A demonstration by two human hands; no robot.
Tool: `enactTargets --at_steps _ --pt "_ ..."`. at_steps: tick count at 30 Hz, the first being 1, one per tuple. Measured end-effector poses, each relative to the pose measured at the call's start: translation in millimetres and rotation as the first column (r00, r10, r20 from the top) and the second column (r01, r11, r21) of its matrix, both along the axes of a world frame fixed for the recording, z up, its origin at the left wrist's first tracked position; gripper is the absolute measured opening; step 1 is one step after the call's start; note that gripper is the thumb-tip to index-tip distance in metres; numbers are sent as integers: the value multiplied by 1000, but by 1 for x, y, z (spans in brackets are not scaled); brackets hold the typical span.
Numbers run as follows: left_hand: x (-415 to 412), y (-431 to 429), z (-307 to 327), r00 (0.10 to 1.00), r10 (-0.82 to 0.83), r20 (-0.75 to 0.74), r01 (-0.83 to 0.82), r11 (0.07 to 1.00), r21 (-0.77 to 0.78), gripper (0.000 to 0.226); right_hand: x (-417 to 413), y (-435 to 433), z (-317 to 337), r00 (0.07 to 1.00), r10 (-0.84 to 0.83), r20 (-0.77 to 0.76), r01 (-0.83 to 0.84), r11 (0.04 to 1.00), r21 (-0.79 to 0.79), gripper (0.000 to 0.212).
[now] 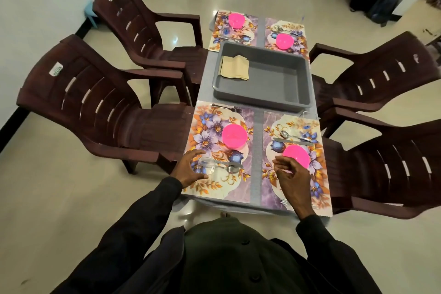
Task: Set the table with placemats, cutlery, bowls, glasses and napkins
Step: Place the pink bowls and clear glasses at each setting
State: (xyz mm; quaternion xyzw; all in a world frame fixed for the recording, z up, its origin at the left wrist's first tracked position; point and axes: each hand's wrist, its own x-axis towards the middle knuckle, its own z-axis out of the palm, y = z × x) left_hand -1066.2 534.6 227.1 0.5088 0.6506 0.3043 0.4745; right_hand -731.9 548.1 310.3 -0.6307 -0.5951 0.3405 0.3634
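— Dark sleeves [143,210] sat nearest the lens. What were the hands doing?

— Left hand [189,169] arched its spread fingers round a clear glass [207,167] on the near left placemat [214,188], with a knife [232,164] and spoon [231,169] running under it. Whether it actually gripped the glass, I could not tell. Right hand [294,175] hovered over the near right placemat [269,194], fingers loosely curled, holding nothing I could see, just beside a pink bowl [298,154].

— And the napkins?

— Folded beige napkins [235,67] lay in the far left corner of the grey tub [262,102] at mid-table.

— Any writing?

— A white sticker [55,69] was on the nearest brown chair [100,107], but its print was too blurred to read.
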Motion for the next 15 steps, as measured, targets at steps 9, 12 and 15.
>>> enactTargets --at_steps 9,12,15 --pt "-13 29 55 995 13 102 -30 986 166 42 -27 34 -2 998 60 21 -59 997 -40 21" --pt "-17 51 74 990 40 133 -67 976 209 34 -38 61 6 999 53 5 -53 998 -35 22" --pt "-22 78 90 985 68 160 -106 965 239 30 -48 96 10 999 47 -4 -47 999 -6 17"
